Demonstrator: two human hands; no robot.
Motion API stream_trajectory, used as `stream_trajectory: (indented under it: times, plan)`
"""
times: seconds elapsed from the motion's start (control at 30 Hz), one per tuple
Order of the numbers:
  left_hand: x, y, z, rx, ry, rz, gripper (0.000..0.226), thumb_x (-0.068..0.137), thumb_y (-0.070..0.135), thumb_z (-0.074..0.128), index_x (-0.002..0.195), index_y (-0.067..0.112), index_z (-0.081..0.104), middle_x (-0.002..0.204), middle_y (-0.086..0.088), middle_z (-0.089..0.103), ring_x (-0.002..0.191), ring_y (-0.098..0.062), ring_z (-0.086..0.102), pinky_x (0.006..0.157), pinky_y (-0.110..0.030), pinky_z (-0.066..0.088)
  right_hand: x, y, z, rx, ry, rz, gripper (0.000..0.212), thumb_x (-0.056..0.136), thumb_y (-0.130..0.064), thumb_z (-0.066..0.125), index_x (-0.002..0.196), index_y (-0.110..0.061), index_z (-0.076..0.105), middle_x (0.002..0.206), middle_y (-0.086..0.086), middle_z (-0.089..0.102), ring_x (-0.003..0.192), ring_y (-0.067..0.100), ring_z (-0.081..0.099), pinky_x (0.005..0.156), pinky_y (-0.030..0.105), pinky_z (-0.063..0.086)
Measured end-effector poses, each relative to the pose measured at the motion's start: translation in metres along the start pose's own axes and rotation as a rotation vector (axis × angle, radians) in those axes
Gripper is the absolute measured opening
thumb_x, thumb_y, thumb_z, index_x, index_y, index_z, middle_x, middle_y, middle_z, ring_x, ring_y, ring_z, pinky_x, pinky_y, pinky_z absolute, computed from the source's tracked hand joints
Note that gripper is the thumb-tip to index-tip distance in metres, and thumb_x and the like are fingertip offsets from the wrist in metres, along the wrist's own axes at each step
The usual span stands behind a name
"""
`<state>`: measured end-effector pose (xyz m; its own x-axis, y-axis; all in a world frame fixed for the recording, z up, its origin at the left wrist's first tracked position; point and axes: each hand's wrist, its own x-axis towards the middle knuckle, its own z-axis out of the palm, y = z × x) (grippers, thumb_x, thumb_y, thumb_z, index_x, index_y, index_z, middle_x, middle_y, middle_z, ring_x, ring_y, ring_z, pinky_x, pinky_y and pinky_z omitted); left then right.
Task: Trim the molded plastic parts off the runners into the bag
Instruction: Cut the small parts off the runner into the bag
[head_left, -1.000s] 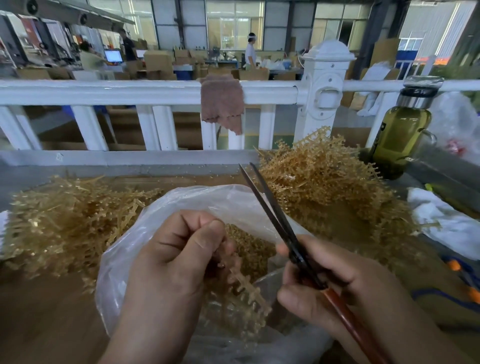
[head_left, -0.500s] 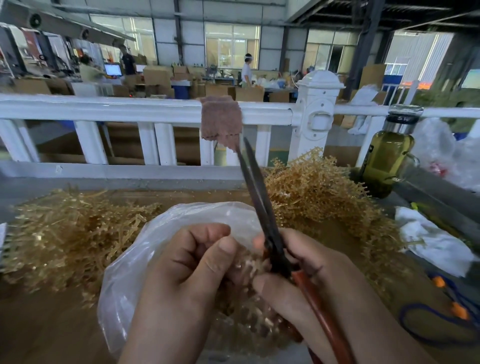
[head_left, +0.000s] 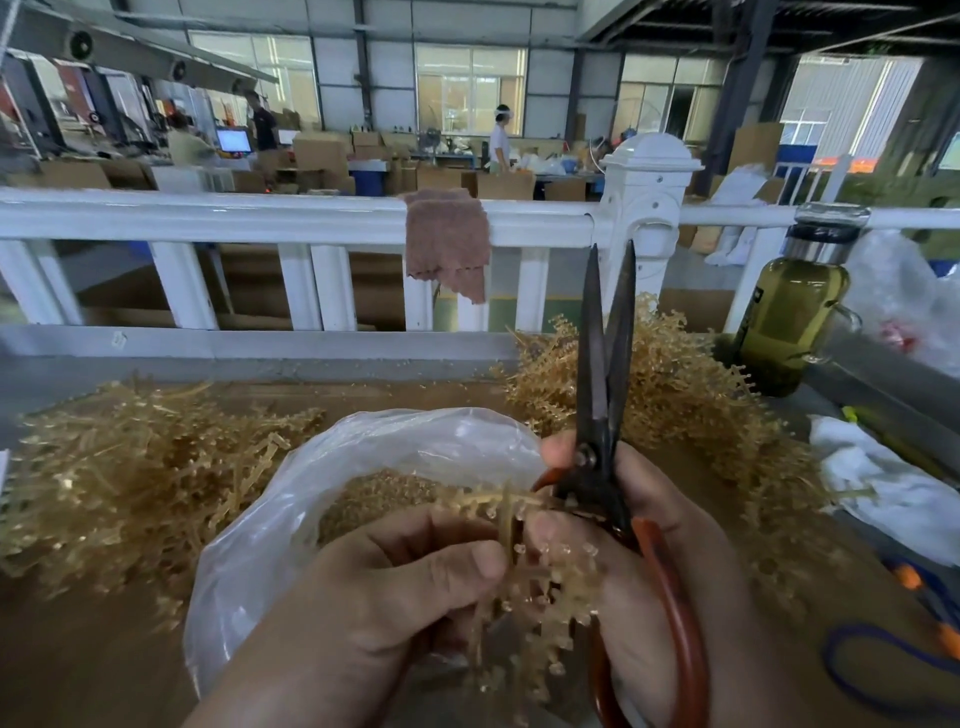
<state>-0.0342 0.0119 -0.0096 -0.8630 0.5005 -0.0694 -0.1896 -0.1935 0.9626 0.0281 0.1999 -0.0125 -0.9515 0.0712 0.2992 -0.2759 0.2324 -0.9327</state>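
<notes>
Left of the bag (head_left: 291, 525) lies a heap of runners (head_left: 130, 467). Over the bag's mouth my left hand (head_left: 395, 587) grips a runner (head_left: 524, 577) studded with small parts, above the loose parts (head_left: 374, 493) inside. My right hand (head_left: 670, 540) clasps the scissors (head_left: 597, 405), blades slightly parted, pointing up. Right of the bag sits a second heap (head_left: 680, 395).

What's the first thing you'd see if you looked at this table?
The big dark scissors, held in the right hand in the middle, blades slightly apart and pointing straight up. Just below, the left hand grips a knobbly golden plastic runner over the clear bag. More golden runners lie in a left heap and a right heap on the table.
</notes>
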Motion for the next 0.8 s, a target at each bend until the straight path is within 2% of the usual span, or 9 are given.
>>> stream_trajectory:
  times: [0.03, 0.07, 0.13, 0.17, 0.3, 0.47, 0.63, 0.7, 0.8]
  plan:
    - [0.0, -0.001, -0.001, 0.0, 0.015, 0.023, 0.051, 0.038, 0.029, 0.093, 0.078, 0.003, 0.077, 0.071, -0.024, 0.063, 0.063, -0.03, 0.056, 0.06, -0.032, 0.047, -0.001, 0.005, 0.002, 0.036, -0.094, -0.091, 0.035, 0.099, -0.027, 0.06, 0.071, -0.025, 0.079, 0.062, 0.0, 0.071, 0.052, 0.008, 0.068, 0.047, 0.019, 0.053]
    - [0.0, -0.001, -0.003, -0.001, 0.028, 0.052, 0.046, 0.042, 0.029, 0.091, 0.077, 0.003, 0.075, 0.071, -0.024, 0.061, 0.065, -0.03, 0.056, 0.062, -0.033, 0.047, 0.004, -0.002, 0.007, 0.035, -0.018, -0.102, 0.016, 0.091, -0.044, 0.069, 0.089, -0.032, 0.079, 0.073, 0.0, 0.073, 0.063, 0.01, 0.071, 0.056, 0.022, 0.055]
    - [0.0, -0.002, -0.004, 0.047, 0.045, 0.098, 0.044, 0.053, 0.032, 0.087, 0.081, 0.001, 0.072, 0.08, -0.027, 0.065, 0.073, -0.037, 0.06, 0.073, -0.042, 0.05, 0.005, -0.005, 0.007, -0.013, 0.123, -0.109, 0.045, 0.078, -0.065, 0.074, 0.114, -0.039, 0.069, 0.086, -0.002, 0.073, 0.077, 0.017, 0.074, 0.066, 0.029, 0.056]
    - [-0.002, -0.003, -0.004, 0.076, 0.042, 0.11, 0.045, 0.058, 0.033, 0.086, 0.085, 0.0, 0.072, 0.086, -0.027, 0.068, 0.077, -0.041, 0.062, 0.078, -0.046, 0.051, 0.003, -0.004, 0.007, 0.009, 0.074, -0.13, 0.046, 0.078, -0.064, 0.074, 0.116, -0.039, 0.067, 0.085, -0.002, 0.073, 0.075, 0.02, 0.075, 0.064, 0.031, 0.057]
    - [-0.005, -0.007, -0.002, 0.178, -0.013, 0.136, 0.035, 0.07, 0.038, 0.081, 0.081, 0.007, 0.07, 0.086, -0.025, 0.07, 0.077, -0.035, 0.062, 0.072, -0.043, 0.049, 0.006, -0.001, 0.007, 0.047, 0.109, -0.088, 0.034, 0.077, -0.044, 0.074, 0.11, -0.042, 0.067, 0.084, -0.005, 0.072, 0.066, 0.022, 0.074, 0.06, 0.036, 0.059]
    - [-0.009, -0.007, 0.005, 0.365, 0.09, 0.2, 0.04, 0.071, 0.052, 0.082, 0.083, 0.014, 0.072, 0.074, -0.016, 0.067, 0.064, -0.022, 0.054, 0.063, -0.041, 0.042, 0.001, -0.004, 0.013, 0.021, 0.098, -0.051, 0.043, 0.071, -0.057, 0.079, 0.11, -0.046, 0.064, 0.09, -0.014, 0.074, 0.066, 0.017, 0.075, 0.063, 0.035, 0.06]
    - [-0.015, -0.001, 0.017, 0.528, 0.311, 0.338, 0.033, 0.063, 0.061, 0.072, 0.079, 0.031, 0.071, 0.064, 0.01, 0.069, 0.054, 0.004, 0.058, 0.052, -0.008, 0.044, 0.003, 0.0, 0.011, 0.043, 0.037, -0.047, 0.042, 0.073, -0.037, 0.078, 0.111, -0.044, 0.062, 0.087, -0.007, 0.074, 0.071, 0.018, 0.076, 0.066, 0.038, 0.061]
    - [-0.013, -0.002, 0.009, 0.512, 0.428, 0.393, 0.046, 0.059, 0.068, 0.084, 0.091, 0.037, 0.071, 0.081, 0.017, 0.075, 0.071, 0.009, 0.066, 0.06, -0.004, 0.046, 0.004, -0.002, 0.011, 0.269, 0.053, -0.046, 0.038, 0.076, -0.022, 0.078, 0.11, -0.036, 0.066, 0.084, 0.0, 0.073, 0.07, 0.022, 0.075, 0.063, 0.033, 0.059]
    - [-0.007, -0.003, -0.005, 0.26, 0.345, 0.274, 0.08, 0.043, 0.079, 0.084, 0.105, 0.03, 0.074, 0.103, 0.009, 0.077, 0.097, -0.006, 0.073, 0.085, -0.027, 0.054, 0.013, -0.002, 0.007, 0.617, 0.11, -0.092, 0.035, 0.079, -0.003, 0.073, 0.108, -0.022, 0.066, 0.077, 0.004, 0.066, 0.065, 0.023, 0.07, 0.058, 0.032, 0.056]
